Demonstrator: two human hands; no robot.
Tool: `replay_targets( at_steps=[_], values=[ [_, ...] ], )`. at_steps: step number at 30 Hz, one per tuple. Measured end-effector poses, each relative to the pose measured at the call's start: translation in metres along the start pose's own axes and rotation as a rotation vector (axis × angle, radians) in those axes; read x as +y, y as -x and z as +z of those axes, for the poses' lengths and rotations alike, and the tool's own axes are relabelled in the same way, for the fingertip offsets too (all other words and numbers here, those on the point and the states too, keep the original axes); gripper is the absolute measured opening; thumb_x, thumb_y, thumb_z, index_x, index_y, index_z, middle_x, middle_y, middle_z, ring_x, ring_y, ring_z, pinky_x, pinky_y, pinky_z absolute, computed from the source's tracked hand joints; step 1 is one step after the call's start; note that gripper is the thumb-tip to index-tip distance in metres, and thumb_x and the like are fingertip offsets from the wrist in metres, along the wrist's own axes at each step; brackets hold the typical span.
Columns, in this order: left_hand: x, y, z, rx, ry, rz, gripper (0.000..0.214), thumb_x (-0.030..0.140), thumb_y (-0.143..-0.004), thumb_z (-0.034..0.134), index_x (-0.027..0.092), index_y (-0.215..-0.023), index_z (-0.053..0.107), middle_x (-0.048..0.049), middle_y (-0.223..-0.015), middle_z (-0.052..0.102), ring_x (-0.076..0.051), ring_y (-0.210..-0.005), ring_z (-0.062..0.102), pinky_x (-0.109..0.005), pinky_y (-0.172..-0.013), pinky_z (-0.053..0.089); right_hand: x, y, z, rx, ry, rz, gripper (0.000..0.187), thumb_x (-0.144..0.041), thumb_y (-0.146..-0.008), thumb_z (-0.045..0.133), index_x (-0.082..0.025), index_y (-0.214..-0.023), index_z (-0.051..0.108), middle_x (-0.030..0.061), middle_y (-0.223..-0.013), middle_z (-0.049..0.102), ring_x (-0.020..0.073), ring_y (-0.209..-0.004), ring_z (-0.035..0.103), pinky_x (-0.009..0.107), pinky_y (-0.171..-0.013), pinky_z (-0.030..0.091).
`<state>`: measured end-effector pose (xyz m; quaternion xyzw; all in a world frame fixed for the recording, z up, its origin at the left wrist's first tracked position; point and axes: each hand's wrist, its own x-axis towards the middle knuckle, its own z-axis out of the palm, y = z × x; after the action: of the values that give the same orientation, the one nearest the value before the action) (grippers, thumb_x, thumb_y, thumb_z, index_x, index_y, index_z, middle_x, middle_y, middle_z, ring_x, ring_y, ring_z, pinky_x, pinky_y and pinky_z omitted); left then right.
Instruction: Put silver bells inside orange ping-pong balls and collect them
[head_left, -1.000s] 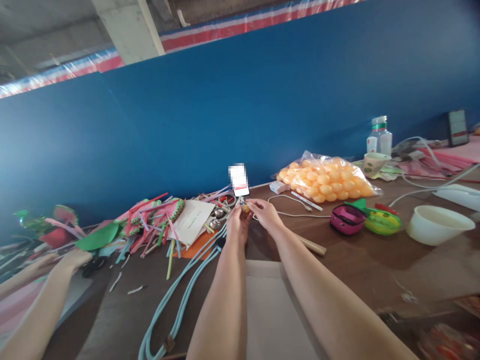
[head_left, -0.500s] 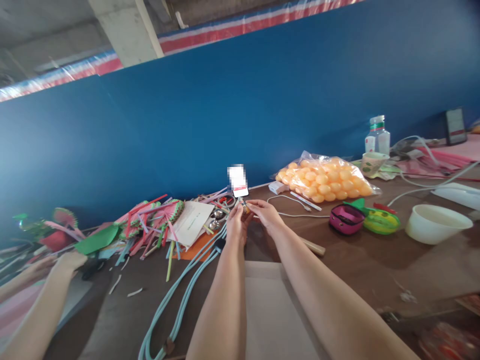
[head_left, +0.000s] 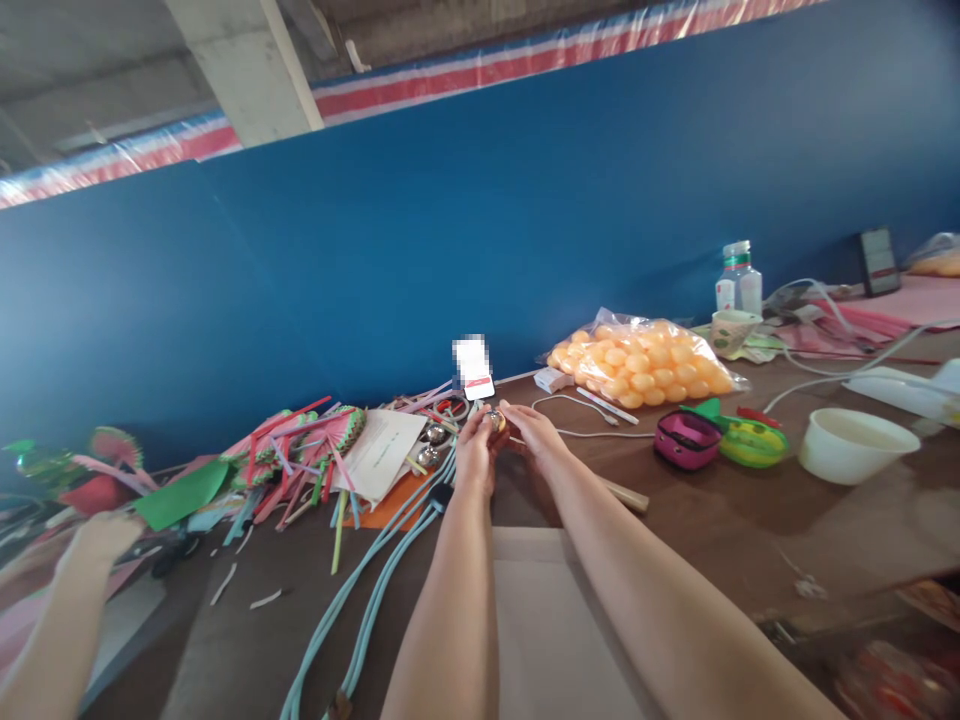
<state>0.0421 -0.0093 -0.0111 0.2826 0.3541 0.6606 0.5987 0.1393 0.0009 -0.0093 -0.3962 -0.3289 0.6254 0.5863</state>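
Both my hands meet over the table in the middle of the view. My left hand (head_left: 475,452) is closed around a small shiny metal ball (head_left: 496,421), whose silvery top shows between the fingers. From the right, my right hand (head_left: 534,432) pinches at the same ball's edge; its lower fingers are partly hidden. Two similar silver balls (head_left: 428,456) lie just left of my left hand. Right behind my hands a phone (head_left: 478,386) with a lit screen leans upright. Light-blue cords (head_left: 380,560) run from beside my left wrist toward the front edge.
Pink and green paper pieces (head_left: 330,445) and a printed sheet (head_left: 382,452) are piled at left, near a co-worker's hand (head_left: 109,535). On the right are a bag of orange balls (head_left: 645,362), a purple case (head_left: 686,440), a white bowl (head_left: 859,450) and a bottle (head_left: 739,280).
My hands stay together, and the metal ball shows more of its silvery top. The right fingers sit slightly to its side. The co-worker's hand has moved left. The view has shifted slightly.
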Motion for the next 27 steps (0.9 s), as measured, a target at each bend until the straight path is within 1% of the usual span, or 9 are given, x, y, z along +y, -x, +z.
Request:
replay_targets(
  at_steps=[5,11,15,19,21,25,27],
  values=[
    [0.002,0.003,0.003,-0.009,-0.058,0.018,0.029,0.02,-0.073,0.074,0.017,-0.102,0.071,-0.0072,-0.091,0.07,-0.015,-0.075,0.067,-0.03,-0.074,0.055,-0.001,0.001,-0.001,0.002,-0.045,0.03,0.022,-0.035,-0.069,0.078,-0.021,-0.079,0.065,-0.001,-0.075,0.067,0.0116,-0.066,0.059,0.023,-0.06,0.048],
    [0.004,0.006,0.005,-0.023,-0.116,0.05,0.026,0.015,-0.074,0.072,0.016,-0.1,0.072,-0.0076,-0.089,0.07,-0.015,-0.075,0.066,-0.029,-0.073,0.053,-0.005,-0.002,-0.004,0.002,-0.073,0.132,0.017,-0.03,-0.069,0.076,-0.022,-0.079,0.065,-0.0032,-0.071,0.064,0.0099,-0.063,0.057,0.022,-0.058,0.045],
    [0.003,0.006,0.005,-0.034,-0.143,0.063,0.025,0.015,-0.074,0.072,0.018,-0.098,0.073,-0.0071,-0.087,0.07,-0.016,-0.075,0.066,-0.031,-0.075,0.053,-0.005,-0.003,-0.004,-0.025,-0.087,0.138,0.013,-0.027,-0.069,0.073,-0.022,-0.077,0.064,-0.0046,-0.068,0.062,0.0091,-0.06,0.055,0.023,-0.059,0.045],
    [0.003,0.006,0.005,-0.03,-0.131,0.062,0.025,0.013,-0.074,0.071,0.018,-0.098,0.074,-0.0075,-0.093,0.071,-0.015,-0.075,0.066,-0.03,-0.076,0.053,-0.005,-0.001,-0.003,-0.008,-0.078,0.132,0.014,-0.027,-0.068,0.073,-0.022,-0.077,0.064,-0.0054,-0.068,0.061,0.0085,-0.06,0.054,0.023,-0.061,0.045],
    [0.004,0.006,0.006,-0.024,-0.108,0.052,0.025,0.013,-0.074,0.071,0.017,-0.098,0.073,-0.0081,-0.092,0.07,-0.016,-0.075,0.066,-0.03,-0.076,0.053,-0.007,0.001,-0.001,-0.006,-0.084,0.14,0.013,-0.028,-0.069,0.073,-0.022,-0.076,0.062,-0.0057,-0.067,0.059,0.0084,-0.059,0.052,0.023,-0.061,0.045],
    [0.004,0.006,0.008,-0.024,-0.062,0.035,0.027,0.014,-0.072,0.074,0.016,-0.099,0.073,-0.0091,-0.092,0.07,-0.017,-0.076,0.067,-0.032,-0.078,0.053,-0.011,0.004,0.001,-0.028,-0.117,0.161,0.016,-0.035,-0.074,0.069,-0.022,-0.075,0.06,-0.0049,-0.066,0.059,0.0087,-0.057,0.052,0.023,-0.061,0.044],
    [0.004,0.007,0.008,-0.028,-0.061,0.045,0.027,0.014,-0.072,0.074,0.016,-0.098,0.073,-0.009,-0.094,0.071,-0.017,-0.077,0.067,-0.032,-0.078,0.053,-0.012,0.005,0.001,-0.037,-0.107,0.162,0.018,-0.037,-0.074,0.07,-0.022,-0.075,0.059,-0.0048,-0.065,0.059,0.0087,-0.057,0.052,0.023,-0.061,0.044]
  ],
)
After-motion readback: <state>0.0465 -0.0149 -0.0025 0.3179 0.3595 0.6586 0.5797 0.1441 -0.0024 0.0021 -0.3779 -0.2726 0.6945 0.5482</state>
